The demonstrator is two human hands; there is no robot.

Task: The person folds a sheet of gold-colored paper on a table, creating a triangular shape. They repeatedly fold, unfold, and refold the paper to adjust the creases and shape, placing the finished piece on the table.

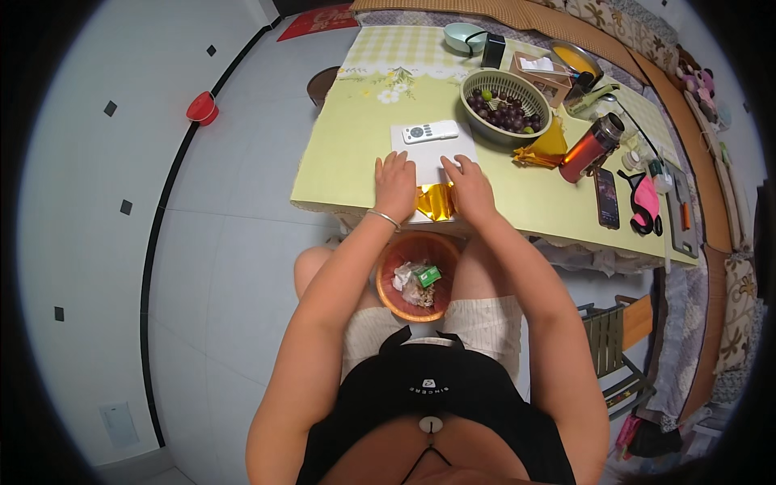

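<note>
In the head view, my left hand [396, 184] and my right hand [470, 187] lie apart, palms down, fingers loosely spread on a flat white rectangular sheet [431, 167]. Between them, at the near edge of the yellow-green cloth-covered table [335, 166], sits a shiny gold foil piece [436, 203]. I can't tell whether my palms or thumbs pin its sides. The foil looks thin and slick, so uneven pressure from my hands could crease or tear it. If it slides toward me, it could drop off the edge into the round reddish-brown bin [411, 316] between my knees, among the rubbish. The slim white remote control [430, 132] rests on the sheet's far part, just beyond my fingertips; a forward push could knock it or shift the sheet.
</note>
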